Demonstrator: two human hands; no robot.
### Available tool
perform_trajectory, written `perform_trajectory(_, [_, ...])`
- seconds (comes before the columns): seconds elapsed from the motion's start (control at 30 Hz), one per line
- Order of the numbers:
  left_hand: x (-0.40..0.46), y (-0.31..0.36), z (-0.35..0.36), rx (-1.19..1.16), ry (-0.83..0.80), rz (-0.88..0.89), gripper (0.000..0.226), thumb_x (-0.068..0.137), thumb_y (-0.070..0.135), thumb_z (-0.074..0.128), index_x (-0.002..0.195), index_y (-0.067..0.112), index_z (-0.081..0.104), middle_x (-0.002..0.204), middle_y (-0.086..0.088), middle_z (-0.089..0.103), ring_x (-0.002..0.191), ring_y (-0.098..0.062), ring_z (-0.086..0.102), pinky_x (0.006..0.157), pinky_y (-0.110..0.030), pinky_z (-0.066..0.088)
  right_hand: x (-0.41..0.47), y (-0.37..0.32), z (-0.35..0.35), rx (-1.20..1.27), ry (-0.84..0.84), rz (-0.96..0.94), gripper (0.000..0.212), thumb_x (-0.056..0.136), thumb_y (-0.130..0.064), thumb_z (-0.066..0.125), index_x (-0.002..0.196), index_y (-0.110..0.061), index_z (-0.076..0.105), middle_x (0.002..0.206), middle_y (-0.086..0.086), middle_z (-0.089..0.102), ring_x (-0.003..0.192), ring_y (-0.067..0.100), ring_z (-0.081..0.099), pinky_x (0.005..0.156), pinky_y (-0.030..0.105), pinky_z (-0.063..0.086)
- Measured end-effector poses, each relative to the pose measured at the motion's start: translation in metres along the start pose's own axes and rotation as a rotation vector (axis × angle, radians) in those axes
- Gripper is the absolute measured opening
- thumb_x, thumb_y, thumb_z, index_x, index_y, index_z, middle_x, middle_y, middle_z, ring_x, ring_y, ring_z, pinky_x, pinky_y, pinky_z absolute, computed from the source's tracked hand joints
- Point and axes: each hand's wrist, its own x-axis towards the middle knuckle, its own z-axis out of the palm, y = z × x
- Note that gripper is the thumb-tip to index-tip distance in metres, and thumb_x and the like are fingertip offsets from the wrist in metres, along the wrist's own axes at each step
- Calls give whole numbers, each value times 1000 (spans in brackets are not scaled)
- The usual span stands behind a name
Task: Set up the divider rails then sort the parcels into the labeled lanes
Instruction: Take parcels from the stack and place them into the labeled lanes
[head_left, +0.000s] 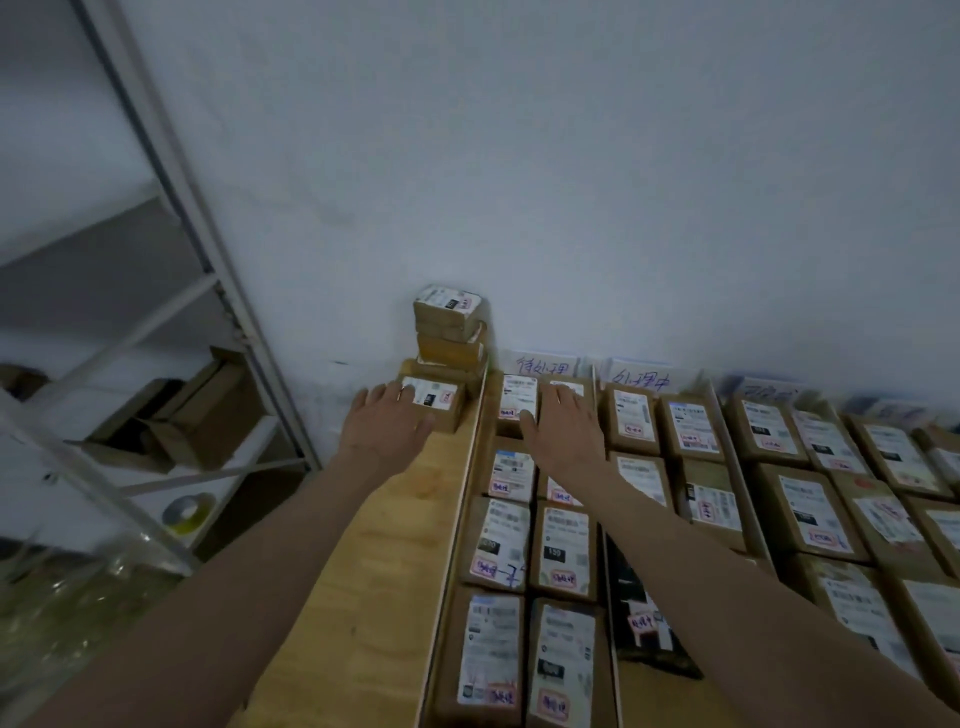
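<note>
My left hand (387, 421) lies on the near left corner of a small brown parcel (439, 402), fingers spread and fairly straight, thumb along its front. This parcel sits on the bare wooden strip left of the lanes, in front of a stack of parcels (449, 332) against the wall. My right hand (563, 421) rests flat on the farthest parcel (569, 387) of the first lane. Thin wooden divider rails (460, 499) (605, 545) (740, 462) run towards the wall. Handwritten lane labels (545, 364) (641, 379) stand at the wall. Labelled parcels fill the lanes.
The wooden tabletop (374, 571) ends at its left edge beside a white metal shelf rack (208, 260). On the rack are open cardboard boxes (208, 410) and a tape roll (187, 512). A white wall closes the far side.
</note>
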Motion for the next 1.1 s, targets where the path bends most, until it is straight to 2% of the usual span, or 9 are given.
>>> perform_trajectory(0.27, [73, -68, -1, -13, 10, 51, 60, 102, 50, 30, 148, 12, 36, 151, -8, 40, 140, -25, 35, 118, -41, 20, 63, -68, 20, -26, 18, 65, 49, 103, -36, 38, 144, -10, 36, 148, 12, 42, 139, 29, 36, 117, 44, 28])
perform_trajectory(0.57, [166, -105, 17, -13, -10, 106, 61, 103, 50, 28, 148, 11, 36, 152, -9, 40, 139, -26, 38, 118, -43, 22, 140, -96, 53, 44, 21, 134, 46, 104, -36, 37, 143, -12, 38, 146, 9, 44, 138, 26, 39, 114, 43, 31])
perform_trajectory(0.7, [227, -110, 25, -15, -15, 129, 61, 102, 50, 29, 148, 10, 36, 152, -11, 39, 138, -27, 39, 118, -43, 23, 189, -96, 67, 14, 17, 142, 41, 104, -33, 38, 140, -13, 40, 140, 8, 48, 130, 24, 46, 109, 41, 36])
perform_trajectory(0.9, [312, -100, 43, -84, -9, 138, 60, 102, 50, 32, 147, 10, 37, 148, -11, 43, 135, -28, 43, 116, -44, 27, 270, -87, 88, 36, -43, 191, 39, 105, -30, 38, 139, -12, 39, 140, 9, 46, 127, 25, 46, 103, 44, 43])
perform_trajectory(1.1, [367, -93, 67, -260, -22, 79, 60, 101, 50, 35, 145, 9, 38, 140, -13, 48, 126, -31, 48, 106, -46, 36, 338, -82, 113, 266, -66, 267, 34, 106, -22, 35, 137, -9, 43, 130, 11, 55, 112, 24, 54, 87, 35, 47])
